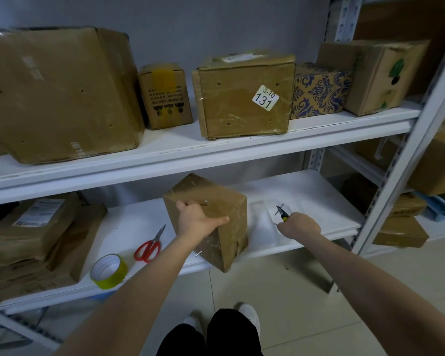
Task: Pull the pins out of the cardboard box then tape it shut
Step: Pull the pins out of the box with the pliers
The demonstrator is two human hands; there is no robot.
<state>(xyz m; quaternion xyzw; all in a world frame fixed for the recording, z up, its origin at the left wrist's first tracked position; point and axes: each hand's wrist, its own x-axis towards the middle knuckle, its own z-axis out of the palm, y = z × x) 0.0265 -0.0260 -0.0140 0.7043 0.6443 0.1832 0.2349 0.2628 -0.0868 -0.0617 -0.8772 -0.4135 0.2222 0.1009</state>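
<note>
A small cardboard box stands on the lower white shelf, its near corner past the shelf's front edge. My left hand grips its top near edge. Metal pins stick out of it: one on top by my fingers, one low on the left face. My right hand holds yellow-handled pliers over a clear plastic tray to the right of the box; a pin seems to sit in the jaws. A roll of yellow tape and red scissors lie left of the box.
Brown paper parcels are stacked at the left of the lower shelf. The upper shelf carries several cardboard boxes. A grey metal upright stands at the right, with more boxes beyond it. My feet are on the tiled floor below.
</note>
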